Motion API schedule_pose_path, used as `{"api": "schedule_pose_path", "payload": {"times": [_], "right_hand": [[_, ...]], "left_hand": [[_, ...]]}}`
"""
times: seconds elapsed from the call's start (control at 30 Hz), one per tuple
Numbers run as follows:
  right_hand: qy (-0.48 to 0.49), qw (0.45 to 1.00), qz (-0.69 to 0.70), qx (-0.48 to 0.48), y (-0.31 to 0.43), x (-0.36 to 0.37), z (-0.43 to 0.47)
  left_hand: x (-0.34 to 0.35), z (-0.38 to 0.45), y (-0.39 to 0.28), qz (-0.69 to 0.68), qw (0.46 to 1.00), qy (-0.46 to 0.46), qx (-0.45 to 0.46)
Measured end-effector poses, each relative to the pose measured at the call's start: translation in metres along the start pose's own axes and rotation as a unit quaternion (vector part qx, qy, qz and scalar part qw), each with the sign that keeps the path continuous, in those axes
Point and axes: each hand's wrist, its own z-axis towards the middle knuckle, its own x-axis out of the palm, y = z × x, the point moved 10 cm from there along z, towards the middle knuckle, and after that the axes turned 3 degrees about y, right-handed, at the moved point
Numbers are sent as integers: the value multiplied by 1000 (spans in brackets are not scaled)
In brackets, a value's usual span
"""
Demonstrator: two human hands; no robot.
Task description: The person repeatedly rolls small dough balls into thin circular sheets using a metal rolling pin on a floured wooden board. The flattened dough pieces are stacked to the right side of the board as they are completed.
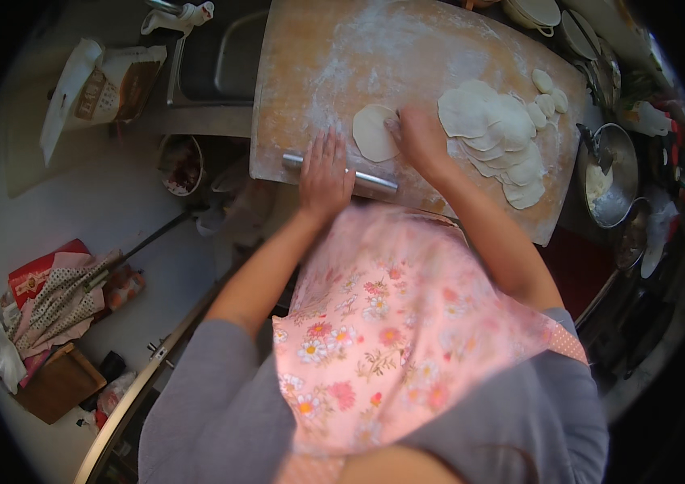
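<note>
A floured wooden board lies before me. My left hand rests flat, fingers extended, on a metal rolling pin near the board's front edge. At the right edge of a round dough wrapper, my right hand has its thumb and fingertips on or close to the dough; whether they pinch it is hard to tell. To the right of that hand, flat wrappers lie in an overlapping pile. Several small dough pieces sit beyond the pile, at the board's right side.
A metal sink adjoins the board's left side, with a printed bag farther left. Below stands a bowl with dark red contents. At the right are a metal bowl with white contents and stacked bowls.
</note>
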Motion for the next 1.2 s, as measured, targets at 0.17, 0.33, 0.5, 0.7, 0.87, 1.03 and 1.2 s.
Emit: {"api": "schedule_pose_path", "payload": {"times": [0.17, 0.33, 0.5, 0.7, 0.87, 1.03, 1.2], "right_hand": [[6, 991, -113, -67, 23, 1, 27], [0, 981, -17, -193, 26, -18, 42], [-11, 999, -28, 41, -18, 0, -8], [-54, 992, -32, -107, 7, -13, -12], [-63, 996, 51, -44, -35, -40, -42], [-259, 964, 0, 52, -110, -155, -65], [-337, 924, -75, 163, -209, -208, -41]], "left_hand": [[-12, 132, 15, 24, 994, -93, -46], [-9, 95, -7, 18, 995, -93, -30], [7, 11, -18, -22, 998, -49, -30], [-4, 109, -18, 10, 993, -109, -52], [24, -47, -39, 13, 999, -38, 13], [24, -37, -17, 37, 999, -37, 11], [-1, -7, 9, -11, 998, -59, -4]]}}
